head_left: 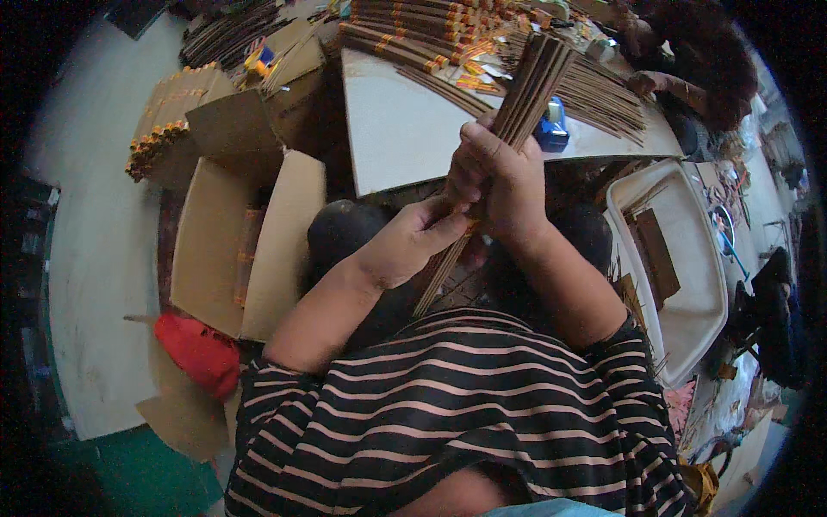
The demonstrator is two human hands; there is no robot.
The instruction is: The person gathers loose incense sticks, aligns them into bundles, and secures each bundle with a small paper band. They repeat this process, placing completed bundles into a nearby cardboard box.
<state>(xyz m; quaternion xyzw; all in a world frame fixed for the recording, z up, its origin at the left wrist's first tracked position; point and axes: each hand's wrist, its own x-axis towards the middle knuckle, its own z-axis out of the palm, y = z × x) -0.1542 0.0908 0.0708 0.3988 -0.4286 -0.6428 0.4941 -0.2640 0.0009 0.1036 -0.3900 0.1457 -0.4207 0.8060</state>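
Striped shirt, both hands – left hand, right hand – fingers clenched round brown stick bundle, slim, tilted

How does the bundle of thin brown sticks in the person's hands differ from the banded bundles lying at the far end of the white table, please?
The bundle of thin brown sticks is held tilted in the air by the left hand and right hand; the banded bundles lie flat on the white table. The held bundle's visible part is plain; those show orange-yellow bands. Both are long, thin and brown.

My hands grip a stick bundle before the table, open carton left, tray right.
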